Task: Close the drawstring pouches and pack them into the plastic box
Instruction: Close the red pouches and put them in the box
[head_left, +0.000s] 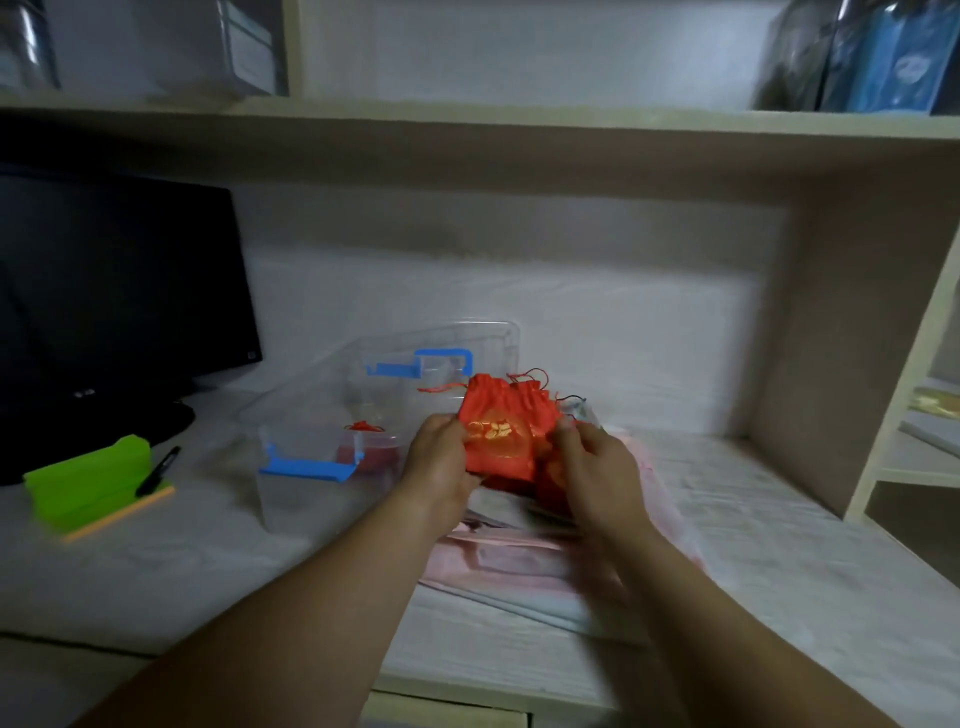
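Reading left to right: a dark monitor (104, 291) is standing at nine o'clock of the scene, with a green block (88, 480) and a pen (158, 470) lying before it at eight o'clock. The plastic box (291, 499) is sitting open left of centre and is already holding one packed pouch (371, 452) near its right wall. Its clear lid (467, 338) is lying off the box at the box's one o'clock. At centre, the left hand (439, 460) is curling its fingers round the left edge of a red pouch (501, 426), which is being held up above the desk at three o'clock of the box. Its mouth is looking gathered, cords trailing at eleven and twelve o'clock, though how tightly cannot be told. The right hand (597, 462) is pinching the pouch's right edge. A second red pouch (550, 480) is showing at five o'clock of the first, over a pink bag (519, 561); whether the right hand is also gripping it cannot be told. By this reckoning the task is partly done: one pouch is packed, at least two are waiting to go in, and the lid is not yet fitted
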